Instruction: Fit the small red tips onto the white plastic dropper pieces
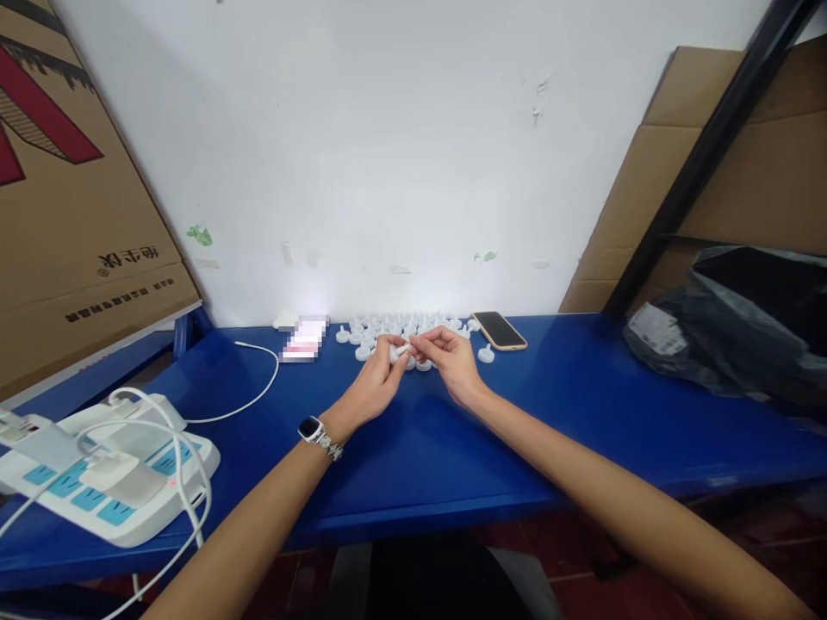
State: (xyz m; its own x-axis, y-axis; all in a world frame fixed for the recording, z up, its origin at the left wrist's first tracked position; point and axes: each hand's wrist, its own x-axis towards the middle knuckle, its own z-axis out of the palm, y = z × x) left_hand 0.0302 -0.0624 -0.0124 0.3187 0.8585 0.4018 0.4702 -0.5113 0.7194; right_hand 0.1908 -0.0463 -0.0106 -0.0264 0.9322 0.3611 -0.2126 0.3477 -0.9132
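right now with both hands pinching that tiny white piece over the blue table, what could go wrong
1. The small white plastic piece is held only at the fingertips of the left hand and right hand; it could slip and get lost among the cluster of similar small white plastic caps below.
2. A wrist sweep might scatter those caps or nudge the black smartphone in a tan case just beside them.
3. The white charging cable trails across the blue table near the left forearm and could snag.

Both forearms are bare to the lower edge of the view, with no sleeves showing. The left wrist carries a watch point(312, 428) with a dark square face on a pale, silvery link band. The right wrist wears nothing; neither hand has gloves.
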